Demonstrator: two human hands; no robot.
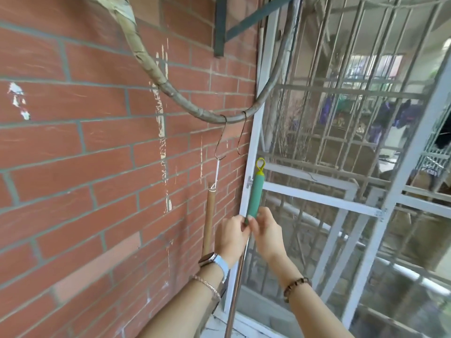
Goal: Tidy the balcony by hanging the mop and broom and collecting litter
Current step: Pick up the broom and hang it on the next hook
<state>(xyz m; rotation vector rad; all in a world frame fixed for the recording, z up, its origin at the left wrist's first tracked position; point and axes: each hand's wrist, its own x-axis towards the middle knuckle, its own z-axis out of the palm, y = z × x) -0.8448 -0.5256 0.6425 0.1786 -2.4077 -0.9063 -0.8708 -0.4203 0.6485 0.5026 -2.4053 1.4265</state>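
A long metal pole with a green handle [255,196] and a yellow loop [260,165] at its top stands upright before the wall. My left hand [230,236] and my right hand [264,231] both grip the pole just below the green handle. The yellow loop is a little below and right of an empty S-hook [240,135]. A second S-hook [220,142] to the left carries a brown wooden handle [208,218] by a white cord. Both hooks hang from a taped curved pipe [175,96].
A red brick wall [97,167] fills the left. A white metal frame [251,147] and a window grille [353,118] stand to the right, close behind the green handle. A dark metal bracket [220,28] is fixed high on the wall.
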